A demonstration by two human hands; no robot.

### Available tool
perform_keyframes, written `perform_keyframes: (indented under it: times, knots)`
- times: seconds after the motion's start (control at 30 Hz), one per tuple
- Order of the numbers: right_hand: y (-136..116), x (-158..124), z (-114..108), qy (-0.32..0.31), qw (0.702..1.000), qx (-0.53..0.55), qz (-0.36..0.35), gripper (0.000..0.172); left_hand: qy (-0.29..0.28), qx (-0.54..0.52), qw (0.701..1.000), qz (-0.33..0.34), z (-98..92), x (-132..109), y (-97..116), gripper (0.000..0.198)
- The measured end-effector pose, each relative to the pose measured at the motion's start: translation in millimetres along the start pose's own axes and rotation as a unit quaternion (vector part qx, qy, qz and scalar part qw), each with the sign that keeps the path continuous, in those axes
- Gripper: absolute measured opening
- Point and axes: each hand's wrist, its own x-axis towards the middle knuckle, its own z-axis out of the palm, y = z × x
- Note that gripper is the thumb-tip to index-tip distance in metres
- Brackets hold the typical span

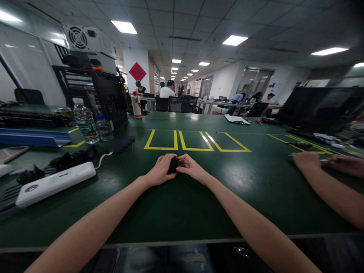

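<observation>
Both my hands meet on a small black object [173, 165] in the middle of the green table [176, 204]. My left hand [160, 170] curls around its left side. My right hand [191, 167] pinches its right side with closed fingers. What the black object is cannot be made out. Just beyond my hands, yellow tape outlines [196, 141] mark three boxes on the table.
A white power strip [54, 184] and black cables lie at the left, with water bottles [85, 123] and a black computer case [109, 98] behind. Another person's hands [324, 161] rest at the right near screwdrivers. Several people sit far back.
</observation>
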Motion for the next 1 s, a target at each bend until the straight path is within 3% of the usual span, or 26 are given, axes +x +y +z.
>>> perform_keyframes:
  times: [0.13,0.33,0.6,0.8,1.0]
  knots:
    - [-2.5,-1.6,0.2,-0.018,1.000,0.021,-0.002,0.042,-0.002,0.000,1.000,-0.002,0.5,-0.3,-0.5,0.058]
    - [-4.7,-1.5,3.8,0.026,1.000,-0.004,0.008,0.024,0.002,0.000,1.000,0.000,0.2,-0.1,0.7,0.056]
    - [-2.8,-0.3,1.4,0.027,0.999,-0.007,0.022,0.031,-0.002,-0.002,1.000,0.003,-2.2,0.2,2.2,0.056]
    - [-4.2,-1.5,0.1,-0.008,1.000,0.008,-0.013,0.037,0.000,-0.001,1.000,-0.002,-0.8,0.2,0.5,0.057]
    - [-1.3,-0.4,1.9,0.029,1.000,-0.006,0.003,0.025,0.004,-0.002,1.000,-0.003,-0.9,0.0,1.4,0.056]
